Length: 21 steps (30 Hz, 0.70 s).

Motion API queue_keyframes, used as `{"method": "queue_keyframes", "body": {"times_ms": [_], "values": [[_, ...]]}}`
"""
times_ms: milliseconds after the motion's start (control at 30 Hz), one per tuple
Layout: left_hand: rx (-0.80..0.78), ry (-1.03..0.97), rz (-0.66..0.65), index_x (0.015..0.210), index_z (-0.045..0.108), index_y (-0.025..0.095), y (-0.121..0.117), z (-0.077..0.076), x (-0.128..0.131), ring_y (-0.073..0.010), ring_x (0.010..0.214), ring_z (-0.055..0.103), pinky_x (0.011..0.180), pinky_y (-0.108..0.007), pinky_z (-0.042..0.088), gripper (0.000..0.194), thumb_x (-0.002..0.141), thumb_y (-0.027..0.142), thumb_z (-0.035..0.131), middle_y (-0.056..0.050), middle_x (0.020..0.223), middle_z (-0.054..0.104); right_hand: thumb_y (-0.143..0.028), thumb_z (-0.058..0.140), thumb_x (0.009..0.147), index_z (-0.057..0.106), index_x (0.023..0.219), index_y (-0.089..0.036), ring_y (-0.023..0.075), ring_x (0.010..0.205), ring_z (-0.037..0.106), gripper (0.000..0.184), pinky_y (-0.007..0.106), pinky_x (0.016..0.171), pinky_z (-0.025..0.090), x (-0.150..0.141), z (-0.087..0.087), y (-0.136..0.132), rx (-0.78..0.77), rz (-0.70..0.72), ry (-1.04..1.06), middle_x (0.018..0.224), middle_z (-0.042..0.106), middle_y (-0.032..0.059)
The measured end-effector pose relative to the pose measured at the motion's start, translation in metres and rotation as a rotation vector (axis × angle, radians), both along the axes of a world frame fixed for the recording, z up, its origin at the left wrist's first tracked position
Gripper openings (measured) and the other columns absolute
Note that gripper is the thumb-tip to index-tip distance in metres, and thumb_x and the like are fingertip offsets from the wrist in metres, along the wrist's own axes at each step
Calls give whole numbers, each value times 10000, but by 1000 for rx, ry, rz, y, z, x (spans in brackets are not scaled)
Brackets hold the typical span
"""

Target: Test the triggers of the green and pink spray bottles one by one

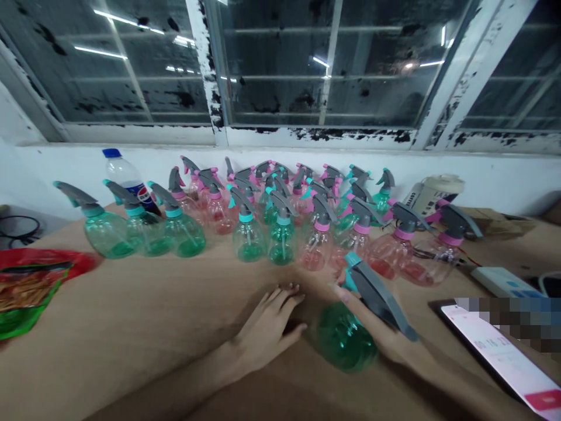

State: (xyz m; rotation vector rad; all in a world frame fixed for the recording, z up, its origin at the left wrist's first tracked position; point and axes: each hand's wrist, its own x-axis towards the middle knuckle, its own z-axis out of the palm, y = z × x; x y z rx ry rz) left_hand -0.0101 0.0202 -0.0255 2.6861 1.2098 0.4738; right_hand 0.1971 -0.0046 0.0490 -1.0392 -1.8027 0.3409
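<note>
My right hand is wrapped round the neck of a green spray bottle with a grey and teal trigger head, tilted above the near part of the table. Beside it, my left hand hangs low over the wood, fingers spread, holding nothing. Just beyond both hands stand green spray bottles and pink spray bottles in a front row. Behind them more bottles of both colours crowd together, partly hiding one another.
At the left are a cola bottle with a blue cap and a red and green snack bag. A lit phone, a white power strip and a printed carton lie to the right. A windowed wall backs the table.
</note>
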Motion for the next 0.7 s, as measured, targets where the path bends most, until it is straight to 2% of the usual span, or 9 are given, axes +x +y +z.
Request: {"method": "queue_keyframes", "body": {"times_ms": [67,167,233,400,533,633,700], "values": [[0,-76,16,1200,478,183,-2,2,0,-221,1153,478,1003,-424,354,299,908,246,465,-67,1223,543,-327,527,831,568,838,-249,181,661,652,89,271,537,524,-3,-2,-1,-76,14,19,734,658,5],[-13,-193,14,1141,503,205,-5,6,0,-190,1065,529,968,-384,391,232,942,230,387,-38,1111,587,-331,529,839,575,904,-238,177,772,643,122,289,688,518,-9,-7,-1,-154,77,44,835,659,16],[-22,-244,11,1126,504,211,-7,9,0,-185,1045,535,949,-374,404,224,950,251,372,-32,1076,592,-313,541,837,569,953,-245,175,819,627,138,304,758,495,-12,-10,0,-144,99,66,873,649,13],[-67,-291,1,1142,471,218,-13,10,0,-199,1079,508,953,-396,387,237,942,304,380,-42,1119,569,-298,560,821,555,993,-250,165,743,592,178,308,669,467,-14,-12,-1,-58,71,81,858,617,4],[-88,-287,6,1230,379,203,-21,12,3,-264,1139,461,945,-468,376,402,882,389,459,-105,1213,500,-331,602,791,543,974,-227,149,682,561,218,305,621,435,-12,-11,-1,-81,68,84,834,602,0],[-65,-284,7,1269,318,180,-29,17,11,-321,1145,444,930,-509,372,680,724,442,629,-147,1221,474,-349,626,772,532,940,-227,143,669,540,228,304,627,428,-12,-11,-1,-60,86,101,782,574,-16],[-64,-296,12,1278,308,175,-35,23,17,-329,1134,449,925,-507,376,787,644,438,692,-153,1209,472,-361,627,767,529,911,-226,154,710,540,220,312,656,429,-13,-12,-3,-59,103,115,788,564,-10]]}}
